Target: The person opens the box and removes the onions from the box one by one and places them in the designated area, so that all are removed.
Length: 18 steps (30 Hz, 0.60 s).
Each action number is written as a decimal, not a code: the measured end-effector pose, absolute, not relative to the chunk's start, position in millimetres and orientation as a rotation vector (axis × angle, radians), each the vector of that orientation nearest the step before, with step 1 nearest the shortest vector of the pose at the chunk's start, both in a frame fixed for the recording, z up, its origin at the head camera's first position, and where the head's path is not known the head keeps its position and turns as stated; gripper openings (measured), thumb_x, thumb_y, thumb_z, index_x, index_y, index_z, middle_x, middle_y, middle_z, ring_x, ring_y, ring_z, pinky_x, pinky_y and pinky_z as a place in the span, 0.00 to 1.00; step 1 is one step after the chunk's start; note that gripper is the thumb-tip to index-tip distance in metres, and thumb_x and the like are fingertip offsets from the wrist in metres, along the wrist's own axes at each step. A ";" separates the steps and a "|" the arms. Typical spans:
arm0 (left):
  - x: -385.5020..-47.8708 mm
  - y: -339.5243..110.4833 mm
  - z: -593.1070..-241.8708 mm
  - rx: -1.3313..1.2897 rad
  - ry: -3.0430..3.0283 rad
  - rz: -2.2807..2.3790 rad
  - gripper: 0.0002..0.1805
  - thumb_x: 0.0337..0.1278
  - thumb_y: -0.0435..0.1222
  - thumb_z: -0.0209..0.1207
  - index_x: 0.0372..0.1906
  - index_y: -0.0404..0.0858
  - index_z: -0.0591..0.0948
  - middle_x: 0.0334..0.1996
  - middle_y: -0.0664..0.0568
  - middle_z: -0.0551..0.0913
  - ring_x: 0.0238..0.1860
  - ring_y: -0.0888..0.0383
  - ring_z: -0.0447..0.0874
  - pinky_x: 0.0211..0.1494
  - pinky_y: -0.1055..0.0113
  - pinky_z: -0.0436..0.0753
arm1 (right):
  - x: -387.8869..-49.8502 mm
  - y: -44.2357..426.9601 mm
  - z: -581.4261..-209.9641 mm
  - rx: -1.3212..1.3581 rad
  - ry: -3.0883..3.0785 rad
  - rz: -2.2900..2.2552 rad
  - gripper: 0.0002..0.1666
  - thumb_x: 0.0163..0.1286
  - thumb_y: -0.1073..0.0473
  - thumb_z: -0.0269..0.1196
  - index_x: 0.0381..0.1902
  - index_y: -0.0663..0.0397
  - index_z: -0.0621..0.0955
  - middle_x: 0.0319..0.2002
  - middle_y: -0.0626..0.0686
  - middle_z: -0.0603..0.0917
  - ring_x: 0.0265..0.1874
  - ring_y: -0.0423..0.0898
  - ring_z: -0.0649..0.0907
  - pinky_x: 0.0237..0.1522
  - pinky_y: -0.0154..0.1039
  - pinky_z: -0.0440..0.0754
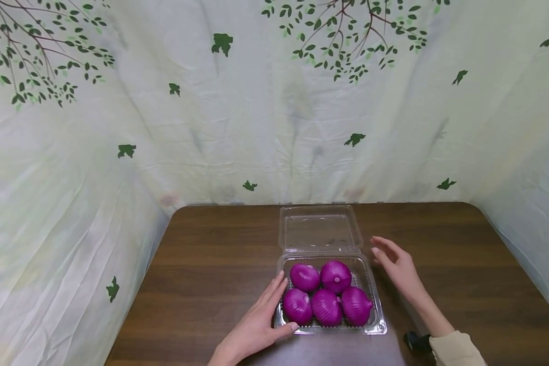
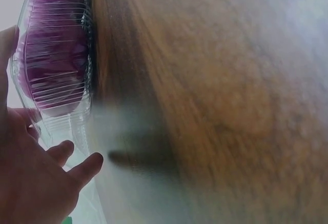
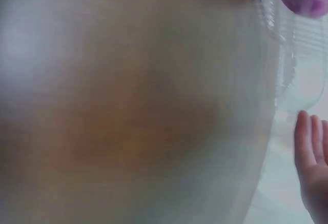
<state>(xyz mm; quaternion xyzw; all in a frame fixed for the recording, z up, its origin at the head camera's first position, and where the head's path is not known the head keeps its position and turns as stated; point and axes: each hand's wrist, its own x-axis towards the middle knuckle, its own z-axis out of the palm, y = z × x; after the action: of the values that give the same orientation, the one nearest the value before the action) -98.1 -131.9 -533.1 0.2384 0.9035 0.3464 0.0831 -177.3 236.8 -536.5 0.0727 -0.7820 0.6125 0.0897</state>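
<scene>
Here, you stand at a brown wooden desk point(image 1: 210, 284) with your left hand point(image 1: 258, 323) at the left side of a clear plastic box point(image 1: 338, 330), its fingers straight along the wall and its thumb over the near rim, steadying rather than clutching. Inside sit five purple onions point(image 1: 328, 307), two in the far row and three in the near, while the lid point(image 1: 320, 229) lies folded back on the far side. Your right hand point(image 1: 400, 267), fingers loosely bent and grasping nothing, hovers over the desk just right of the box, apart from it and near the hinge.

The step in hand appears to be bracing the filled box; whether you mean to shut it or unload it, the scene does not tell. Closing would call for your right hand to raise the lid's far edge and swing it nearward; unloading, for a reach left to an onion, with your left hand holding the base steady.
</scene>
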 end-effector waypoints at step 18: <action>-98.9 -133.0 -530.2 0.690 2.675 1.033 0.51 0.57 0.61 0.61 0.79 0.47 0.51 0.79 0.58 0.43 0.77 0.49 0.44 0.69 0.42 0.62 | -111.2 230.4 -528.9 0.570 -2.426 1.236 0.27 0.61 0.70 0.69 0.59 0.51 0.81 0.60 0.53 0.78 0.61 0.43 0.72 0.61 0.23 0.62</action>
<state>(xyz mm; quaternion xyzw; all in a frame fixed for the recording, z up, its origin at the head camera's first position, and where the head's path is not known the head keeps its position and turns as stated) -98.9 -133.0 -530.2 0.2329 0.9028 0.3487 0.0958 -111.2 230.4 -528.9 0.2015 -0.8581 0.4371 0.1790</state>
